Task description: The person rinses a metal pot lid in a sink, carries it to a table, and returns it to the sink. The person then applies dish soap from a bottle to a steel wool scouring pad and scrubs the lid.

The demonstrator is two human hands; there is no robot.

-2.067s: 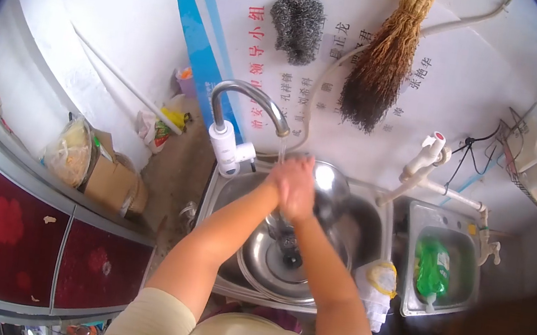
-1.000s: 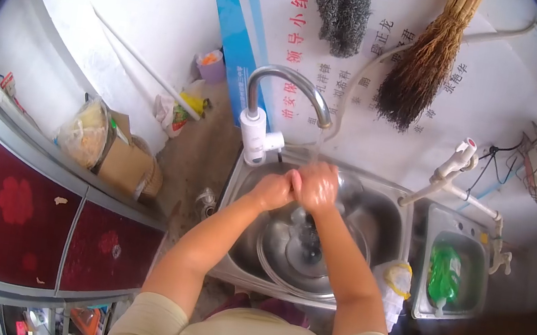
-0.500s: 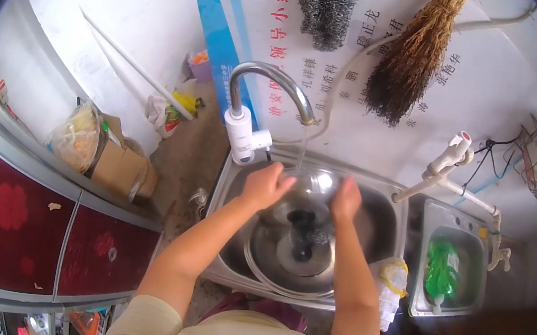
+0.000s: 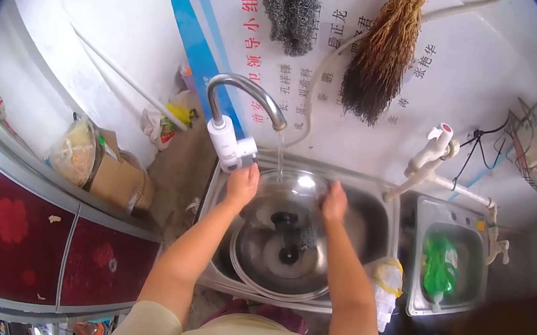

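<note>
Steel cookware (image 4: 264, 252) lies in the sink (image 4: 373, 225); clock centred there. Left hand (image 4: 243, 182), 10–11 o'clock, fingers part-curled at tap lever (image 4: 246, 161); grip cannot be told. Right hand (image 4: 335, 203), 1–2 o'clock, half-curled beside cookware; hold unclear. Judged best: light fingertip pressure on lever, wrist clear of running water (image 4: 281, 152).

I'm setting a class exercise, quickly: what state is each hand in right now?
Left hand: by the tap; open or closed cannot be told.
Right hand: at the edge of the steelware; whether it grips cannot be told.
</note>
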